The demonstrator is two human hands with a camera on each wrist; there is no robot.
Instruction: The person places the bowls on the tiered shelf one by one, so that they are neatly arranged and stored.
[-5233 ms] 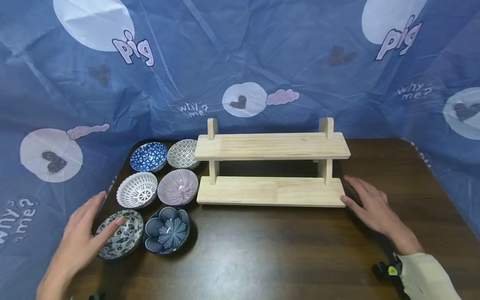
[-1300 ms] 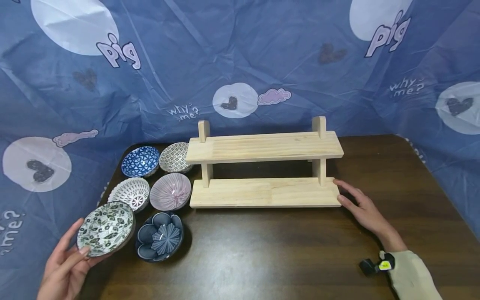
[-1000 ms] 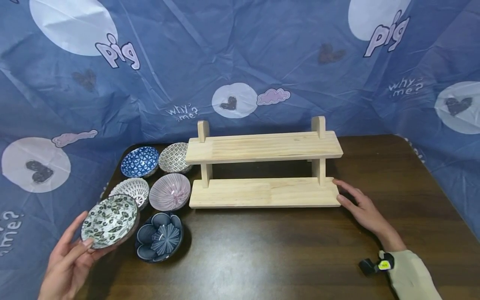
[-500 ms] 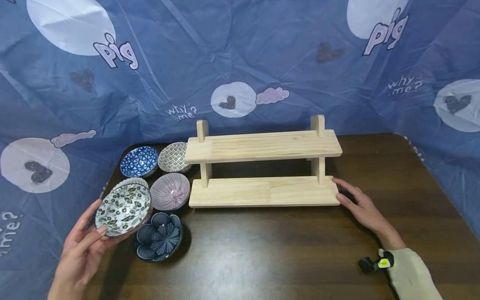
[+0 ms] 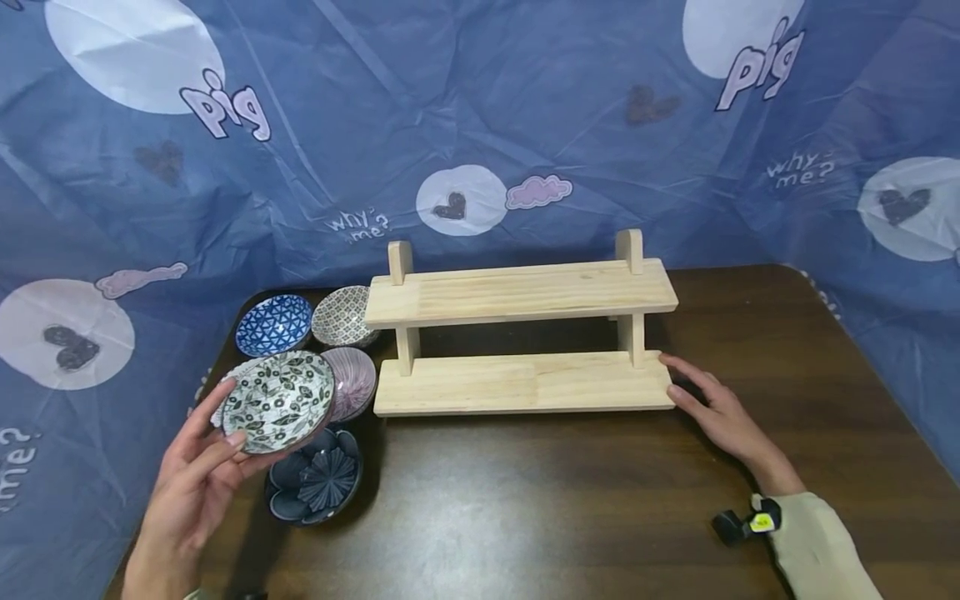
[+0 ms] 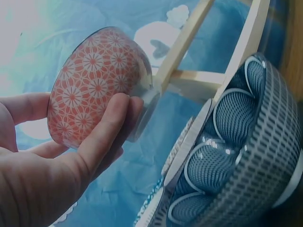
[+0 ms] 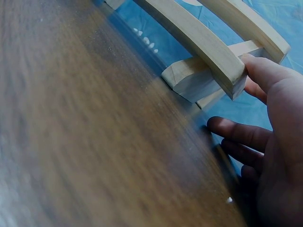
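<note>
A small round bowl (image 5: 278, 401) with a black-and-white leaf pattern inside and an orange flower-lattice outside (image 6: 97, 87) is held clear of the table, tilted, above the cluster of bowls near the table's left edge. A pale two-tier wooden shelf (image 5: 522, 335) stands upright toward the table's back edge, its long side facing forward.

The held bowl (image 5: 278, 401) covers most of the white bowl (image 5: 225, 385) and part of the pink striped bowl (image 5: 356, 390) — the table (image 7: 71, 142) looks blurry in the right wrist view.
</note>
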